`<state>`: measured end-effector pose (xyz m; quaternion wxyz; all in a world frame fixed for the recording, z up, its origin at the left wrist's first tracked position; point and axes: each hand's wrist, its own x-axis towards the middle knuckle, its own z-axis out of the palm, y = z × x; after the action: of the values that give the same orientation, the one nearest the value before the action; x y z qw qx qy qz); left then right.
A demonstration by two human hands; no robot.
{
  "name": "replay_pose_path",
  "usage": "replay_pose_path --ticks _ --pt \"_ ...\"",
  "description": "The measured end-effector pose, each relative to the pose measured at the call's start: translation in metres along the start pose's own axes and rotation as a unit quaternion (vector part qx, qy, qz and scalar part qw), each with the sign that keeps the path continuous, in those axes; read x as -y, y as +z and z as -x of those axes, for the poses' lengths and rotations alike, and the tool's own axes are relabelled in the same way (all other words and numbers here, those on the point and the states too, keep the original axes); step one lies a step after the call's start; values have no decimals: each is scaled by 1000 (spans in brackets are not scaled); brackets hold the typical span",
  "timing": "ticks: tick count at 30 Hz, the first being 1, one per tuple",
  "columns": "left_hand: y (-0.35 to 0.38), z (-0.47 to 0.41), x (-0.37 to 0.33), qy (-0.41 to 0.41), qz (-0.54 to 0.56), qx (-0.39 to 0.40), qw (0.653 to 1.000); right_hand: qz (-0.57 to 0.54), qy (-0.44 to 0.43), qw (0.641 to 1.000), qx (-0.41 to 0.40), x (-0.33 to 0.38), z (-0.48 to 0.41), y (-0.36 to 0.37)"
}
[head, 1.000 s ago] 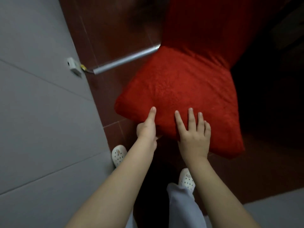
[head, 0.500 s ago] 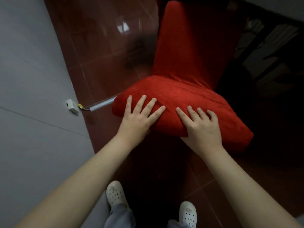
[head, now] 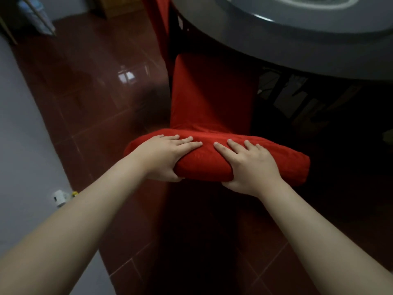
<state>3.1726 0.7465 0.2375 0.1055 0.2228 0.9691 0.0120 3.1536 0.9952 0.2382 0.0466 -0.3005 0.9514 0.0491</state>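
Observation:
A chair in a red fabric cover stands in front of me, its seat cushion at mid-frame and its backrest rising beyond it. My left hand grips the seat's near edge on the left, fingers on top and thumb underneath. My right hand grips the same edge further right, fingers spread on top and thumb tucked under the cushion.
A round grey table overhangs the chair at the upper right, dark beneath it. Glossy red-brown floor tiles stretch to the left. A grey wall runs along the left with a small white fitting low on it.
My view has risen from looking down at the floor to looking forward, bringing the table into sight. Both hands went from lying on the seat to clasping its near edge with thumbs underneath.

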Motion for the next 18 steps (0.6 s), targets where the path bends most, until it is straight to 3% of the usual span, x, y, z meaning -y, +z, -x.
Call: replay_pose_path --ticks 10,18 --pt "-50 -53 36 21 28 -33 999 -25 11 1000 -12 -33 -48 -44" --pt "-68 -73 45 14 50 -13 999 -44 20 999 17 -50 -72 -57"
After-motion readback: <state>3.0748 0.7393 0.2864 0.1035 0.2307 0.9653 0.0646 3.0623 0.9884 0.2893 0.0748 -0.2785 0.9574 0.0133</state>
